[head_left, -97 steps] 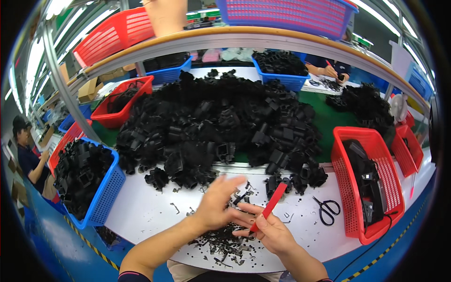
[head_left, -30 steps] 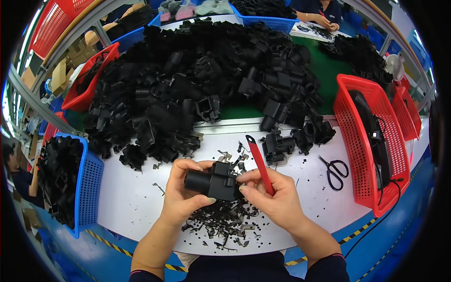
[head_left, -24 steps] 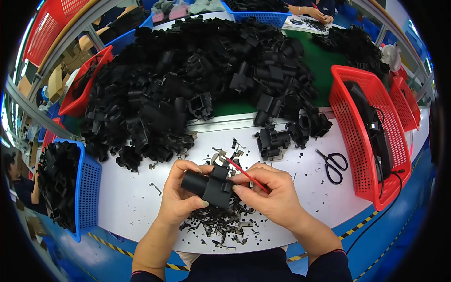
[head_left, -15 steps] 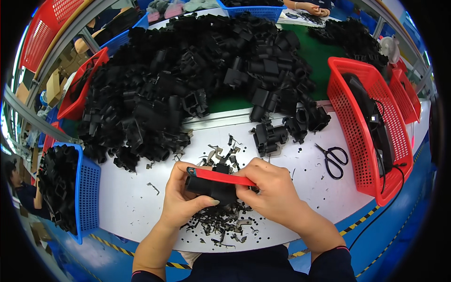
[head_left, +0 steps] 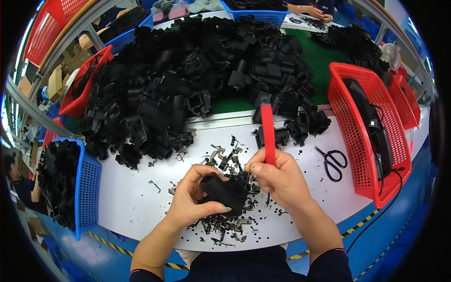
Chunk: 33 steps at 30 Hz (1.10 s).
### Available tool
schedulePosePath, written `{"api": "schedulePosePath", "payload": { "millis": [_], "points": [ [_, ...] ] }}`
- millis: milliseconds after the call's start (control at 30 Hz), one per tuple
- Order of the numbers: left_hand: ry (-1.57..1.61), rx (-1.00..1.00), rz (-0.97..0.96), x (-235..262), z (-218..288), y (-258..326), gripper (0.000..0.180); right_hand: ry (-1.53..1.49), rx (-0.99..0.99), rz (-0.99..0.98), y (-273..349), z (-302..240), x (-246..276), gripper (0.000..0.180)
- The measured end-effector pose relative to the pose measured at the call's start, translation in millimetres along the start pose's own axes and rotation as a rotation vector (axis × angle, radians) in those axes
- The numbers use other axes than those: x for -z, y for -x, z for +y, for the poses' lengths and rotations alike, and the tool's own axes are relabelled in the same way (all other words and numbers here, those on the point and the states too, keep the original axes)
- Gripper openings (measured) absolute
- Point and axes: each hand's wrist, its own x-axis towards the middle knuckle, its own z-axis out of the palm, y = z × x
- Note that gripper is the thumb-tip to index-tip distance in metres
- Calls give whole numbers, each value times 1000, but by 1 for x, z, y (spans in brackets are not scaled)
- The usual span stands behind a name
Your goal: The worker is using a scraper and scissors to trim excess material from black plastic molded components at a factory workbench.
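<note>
My left hand (head_left: pixel 190 199) grips a black moulded plastic part (head_left: pixel 224 192) with a round tube end, thumb along its near side and fingers behind. In my right hand (head_left: pixel 279 181), thumb and fingers are closed around a long, flat red-handled tool (head_left: pixel 268 131). The tool's red length sticks up and away from me, with a dark end at the top; its working end is hard to make out. The right fingertips are at the right edge of the plastic part. Beneath both hands lie small black and brownish plastic scraps (head_left: pixel 221 228) on the white table.
A large heap of black plastic parts (head_left: pixel 155 89) covers the far side. Black-handled scissors (head_left: pixel 332 163) lie at the right, beside a red basket (head_left: pixel 350 127) holding black items and a cable. On the left stands a blue basket (head_left: pixel 88 192) full of black parts. Another person's hands (head_left: pixel 317 13) show far off.
The red-handled tool has swung from lying across the plastic part to pointing away from me. My right hand has moved slightly right, and the part has turned and shifted right in my left hand.
</note>
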Motion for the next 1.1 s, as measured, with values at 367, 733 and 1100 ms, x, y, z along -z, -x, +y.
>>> {"api": "schedulePosePath", "payload": {
  "millis": [367, 733, 1100],
  "points": [
    [-279, -26, -221, -8, 8, 9, 57, -294, 39, 210, -19, 3, 21, 11],
    [-246, -261, -175, 12, 15, 8, 54, 500, 235, -100, 4, -13, -1, 30],
    [-680, -521, -25, 12, 19, 3, 45, 818, 295, 15, 18, -7, -21, 20]
  ]
}}
